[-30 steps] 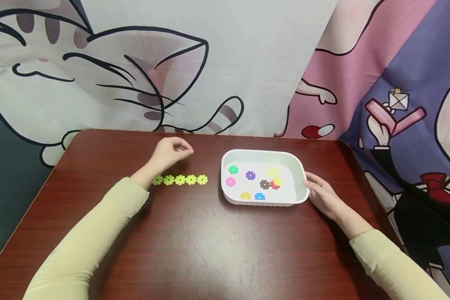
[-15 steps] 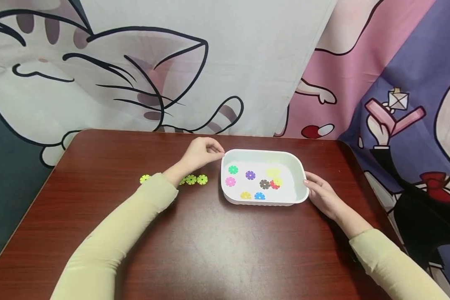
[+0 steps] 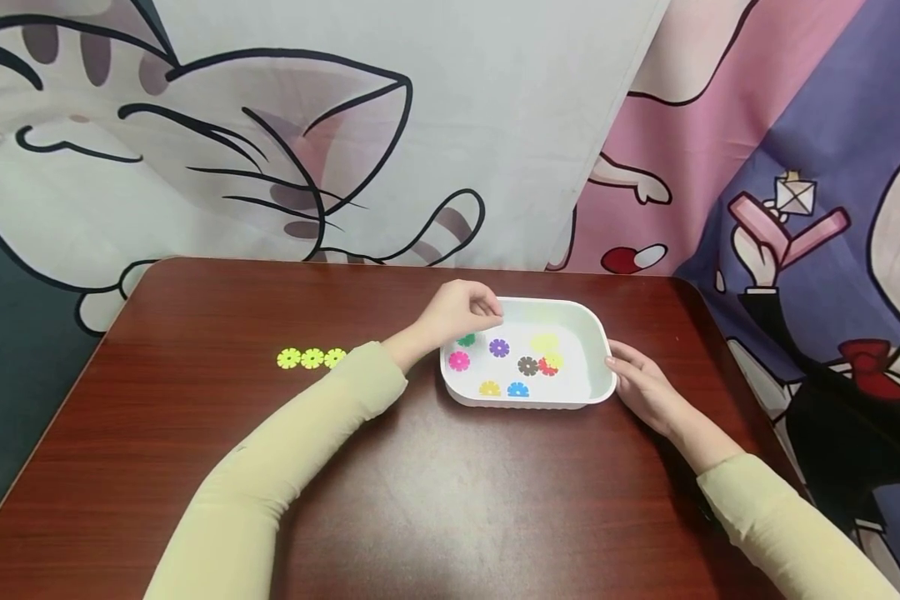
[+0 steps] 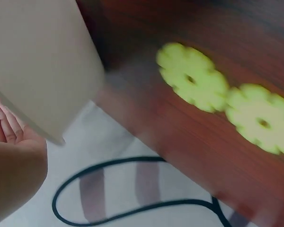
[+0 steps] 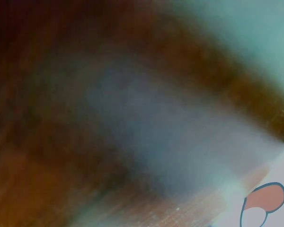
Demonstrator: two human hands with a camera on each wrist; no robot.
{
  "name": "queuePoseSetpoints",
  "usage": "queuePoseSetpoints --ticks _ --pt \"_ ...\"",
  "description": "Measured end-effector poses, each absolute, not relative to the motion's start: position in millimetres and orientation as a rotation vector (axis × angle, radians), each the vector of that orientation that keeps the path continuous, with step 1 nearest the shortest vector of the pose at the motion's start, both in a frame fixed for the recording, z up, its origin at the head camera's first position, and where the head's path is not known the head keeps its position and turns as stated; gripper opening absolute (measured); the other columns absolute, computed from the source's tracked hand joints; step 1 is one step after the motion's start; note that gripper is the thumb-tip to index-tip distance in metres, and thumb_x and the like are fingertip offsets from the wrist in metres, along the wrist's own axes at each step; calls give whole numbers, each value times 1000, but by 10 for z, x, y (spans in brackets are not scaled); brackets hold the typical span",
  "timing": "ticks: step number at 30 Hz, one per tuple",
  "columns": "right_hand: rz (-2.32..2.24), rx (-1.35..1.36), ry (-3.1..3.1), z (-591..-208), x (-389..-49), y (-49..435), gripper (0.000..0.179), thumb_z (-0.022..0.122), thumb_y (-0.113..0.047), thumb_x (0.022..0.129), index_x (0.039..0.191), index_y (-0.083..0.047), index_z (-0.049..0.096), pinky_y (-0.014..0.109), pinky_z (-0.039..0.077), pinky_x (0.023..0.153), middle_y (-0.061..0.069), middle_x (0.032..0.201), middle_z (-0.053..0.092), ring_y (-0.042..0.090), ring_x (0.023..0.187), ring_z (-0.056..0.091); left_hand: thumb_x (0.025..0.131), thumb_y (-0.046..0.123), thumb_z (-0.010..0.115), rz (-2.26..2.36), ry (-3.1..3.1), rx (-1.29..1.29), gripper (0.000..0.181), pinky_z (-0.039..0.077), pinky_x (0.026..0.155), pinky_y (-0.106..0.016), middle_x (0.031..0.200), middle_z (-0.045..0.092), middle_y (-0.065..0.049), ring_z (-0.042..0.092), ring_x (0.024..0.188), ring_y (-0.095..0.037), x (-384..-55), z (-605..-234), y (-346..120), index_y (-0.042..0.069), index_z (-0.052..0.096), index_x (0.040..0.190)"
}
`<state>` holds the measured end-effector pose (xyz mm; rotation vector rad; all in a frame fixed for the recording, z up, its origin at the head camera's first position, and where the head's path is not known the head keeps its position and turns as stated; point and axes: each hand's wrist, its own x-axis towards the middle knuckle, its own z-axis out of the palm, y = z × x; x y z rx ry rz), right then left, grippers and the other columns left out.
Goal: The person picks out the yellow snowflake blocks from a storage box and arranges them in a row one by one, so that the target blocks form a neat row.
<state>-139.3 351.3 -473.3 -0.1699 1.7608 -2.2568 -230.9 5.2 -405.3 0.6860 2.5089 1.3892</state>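
Note:
My left hand (image 3: 461, 315) hovers over the left end of a white plastic tray (image 3: 598, 375). Its fingers are bent loosely, and I see nothing held in them. My right hand (image 3: 645, 390) grips the tray's right rim, with the thumb at the edge. Inside the tray lie several flower-shaped plastic discs, among them a purple disc (image 3: 498, 348), a pink disc (image 3: 459, 361) and a blue disc (image 3: 518, 389). A green disc (image 3: 466, 340) is partly covered by the left hand. The right wrist view is mostly blurred.
Left of the tray, yellow-green discs (image 3: 312, 358) lie in a row on the brown table (image 3: 450, 500); the left sleeve (image 3: 330, 417) covers part of the row. Two such discs (image 4: 191, 78) show large in the left wrist view. A cartoon cloth (image 3: 532, 125) hangs behind the table.
My left hand has moved right from above the yellow-green row to over the tray's left end. More of the row's left end now shows. The right hand stays on the rim.

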Motion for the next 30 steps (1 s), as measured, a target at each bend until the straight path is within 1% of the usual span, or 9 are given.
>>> queuePoseSetpoints --ticks 4,8,11,18,30 --pt "-2251 -168 1766 -4730 -1390 3511 32 41 0 111 135 -12 58 15 51 103 -5 130 69 2 121 63 93 10 82 1367 2477 725 8 59 84 -23 97 80 -9 75 91 -20 -2302 -4068 219 6 79 100" --pt "-2250 -165 1769 -4727 -1392 3512 31 41 0 111 135 -11 57 15 51 102 -4 130 69 3 121 63 92 6 81 1368 2432 764 10 60 84 -20 100 81 -11 76 93 -21 -2304 -4093 370 4 78 102" --pt "-2243 -161 1774 -4725 -1396 3513 31 41 0 110 134 -12 57 15 50 102 -5 130 69 2 121 63 92 4 80 1338 2402 812 12 59 83 -17 102 81 -12 76 95 -22 -2302 -4110 465 3 78 104" --pt "-2244 -137 1773 -4722 -1404 3520 31 42 0 110 132 -15 58 15 52 100 -6 128 69 1 119 64 93 3 78 1225 2344 961 15 56 83 -15 104 80 -13 75 96 -22 -2275 -4117 630 0 77 107" --pt "-2249 -129 1771 -4735 -1412 3521 34 42 0 110 130 -18 62 14 53 99 -7 127 70 1 117 65 93 2 78 1032 2313 1129 13 53 82 -12 105 80 -12 74 96 -20 -2249 -4140 865 1 78 106"
